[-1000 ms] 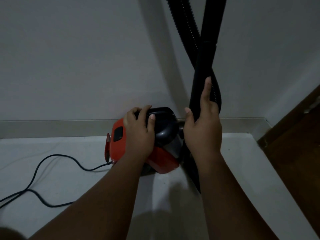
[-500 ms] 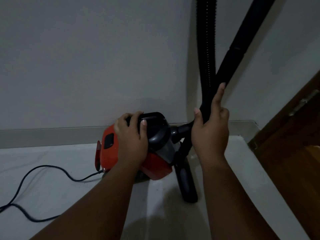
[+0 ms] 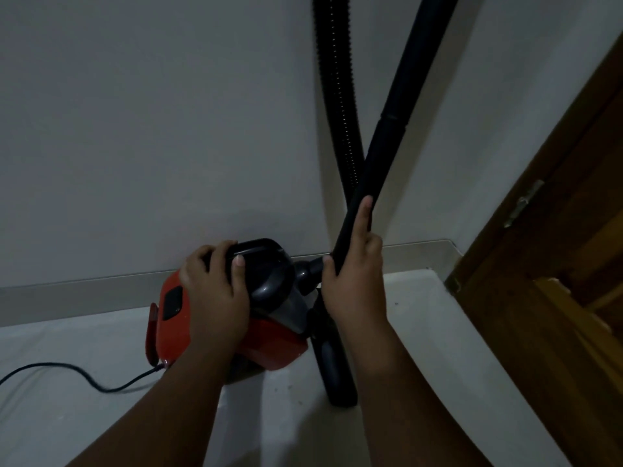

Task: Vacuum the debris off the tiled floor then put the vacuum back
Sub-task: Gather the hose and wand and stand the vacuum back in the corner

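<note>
Gripping the black wand (image 3: 387, 139) low with the right hand (image 3: 354, 284), its long axis slanting toward upper right, and clasping the handle (image 3: 261, 252) of the red vacuum (image 3: 173, 328), lower centre, with the left hand (image 3: 214, 298).

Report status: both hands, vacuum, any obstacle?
Left hand grips vacuum by top handle. Right hand holds black wand. Power cord lies loose at left.

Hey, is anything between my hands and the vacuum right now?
Nothing visible. The left hand grips the handle of the vacuum, and the right hand holds its rigid tube.
</note>
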